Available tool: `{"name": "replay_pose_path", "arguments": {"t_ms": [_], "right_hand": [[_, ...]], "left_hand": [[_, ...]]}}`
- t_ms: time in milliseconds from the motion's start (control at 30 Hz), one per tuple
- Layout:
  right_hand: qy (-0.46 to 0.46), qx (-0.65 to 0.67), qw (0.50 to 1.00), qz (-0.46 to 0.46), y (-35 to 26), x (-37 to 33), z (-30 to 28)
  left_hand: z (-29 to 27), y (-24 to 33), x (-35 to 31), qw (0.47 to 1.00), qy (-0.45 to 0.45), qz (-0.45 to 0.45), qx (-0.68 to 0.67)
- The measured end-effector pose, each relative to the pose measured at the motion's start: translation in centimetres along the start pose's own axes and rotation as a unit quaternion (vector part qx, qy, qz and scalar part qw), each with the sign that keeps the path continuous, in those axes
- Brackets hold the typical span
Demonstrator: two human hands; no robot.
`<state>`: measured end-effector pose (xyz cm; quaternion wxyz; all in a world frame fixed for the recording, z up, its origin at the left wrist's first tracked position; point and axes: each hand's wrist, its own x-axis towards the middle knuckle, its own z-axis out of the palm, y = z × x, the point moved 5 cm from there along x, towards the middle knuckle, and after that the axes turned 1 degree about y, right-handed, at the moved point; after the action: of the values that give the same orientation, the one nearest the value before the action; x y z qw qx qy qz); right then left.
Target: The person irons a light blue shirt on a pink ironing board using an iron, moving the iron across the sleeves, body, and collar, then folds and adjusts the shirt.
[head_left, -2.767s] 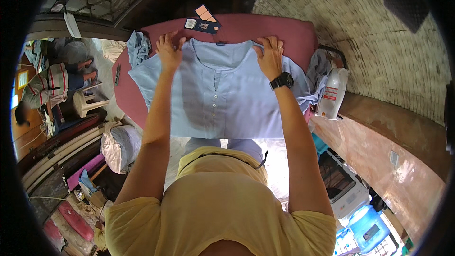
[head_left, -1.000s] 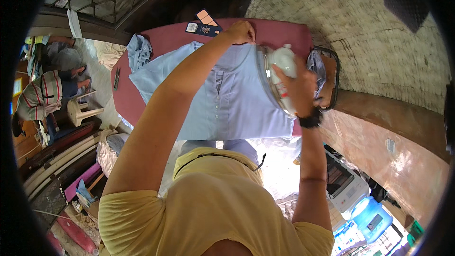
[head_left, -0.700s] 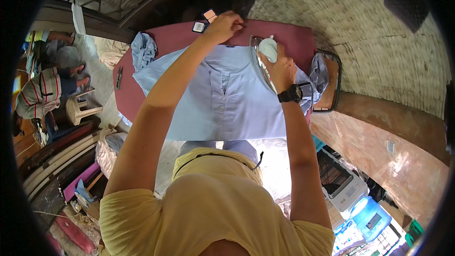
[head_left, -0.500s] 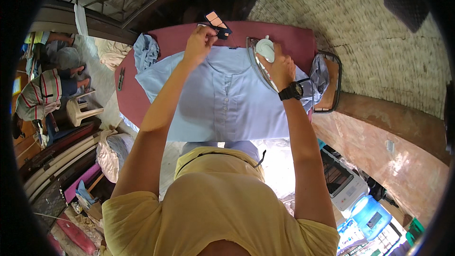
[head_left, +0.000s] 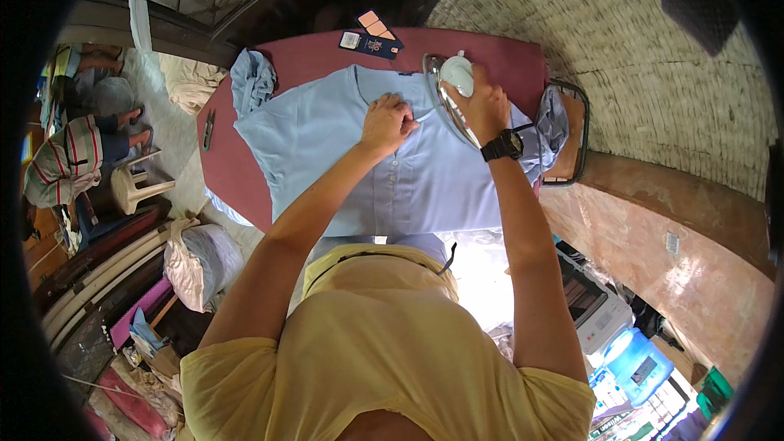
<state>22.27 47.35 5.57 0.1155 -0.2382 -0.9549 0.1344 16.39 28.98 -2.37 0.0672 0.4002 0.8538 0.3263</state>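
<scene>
A light blue shirt (head_left: 322, 159) with a buttoned front placket lies spread over an ironing board with a maroon cover (head_left: 233, 167). My left hand (head_left: 387, 124) is on the shirt beside the neck opening, its fingers curled and pinching the cloth near the top of the placket. My right hand (head_left: 483, 106) grips a pale green and white iron (head_left: 459, 75) by its handle. The iron is tilted, its shiny plate facing left, over the right shoulder of the shirt. Whether it touches the cloth is hard to see.
Dark cards or tags (head_left: 369, 42) lie at the board's far edge. Bunched blue cloth (head_left: 251, 82) rests at its far left, near a slim dark tool (head_left: 209, 129). A metal-framed rest (head_left: 572, 139) adjoins the right end. Another person (head_left: 73, 159) is at the left, near a plastic stool (head_left: 131, 184).
My left hand has moved from the cards at the far edge down and right onto the shirt's neckline. The cards now lie uncovered. The right hand and iron have barely moved.
</scene>
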Motion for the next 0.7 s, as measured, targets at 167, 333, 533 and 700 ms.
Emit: {"name": "replay_pose_path", "arguments": {"t_ms": [167,333,533,700], "right_hand": [[-0.016,0.009,0.999,0.045,-0.1,-0.2,0.1],[-0.017,0.069,0.997,-0.014,0.5,-0.5,-0.6],[-0.032,0.089,0.993,-0.066,1.1,-2.3,-1.1],[-0.07,0.036,0.997,-0.003,-0.1,-4.5,-0.4]], "left_hand": [[-0.1,-1.9,0.3,0.99,-0.011,-0.125,-0.072],[0.2,-2.5,0.7,0.98,-0.007,-0.162,-0.113],[-0.1,-2.2,0.3,0.983,-0.01,-0.152,-0.1],[0.2,-2.6,-0.2,0.984,-0.02,-0.117,-0.136]]}}
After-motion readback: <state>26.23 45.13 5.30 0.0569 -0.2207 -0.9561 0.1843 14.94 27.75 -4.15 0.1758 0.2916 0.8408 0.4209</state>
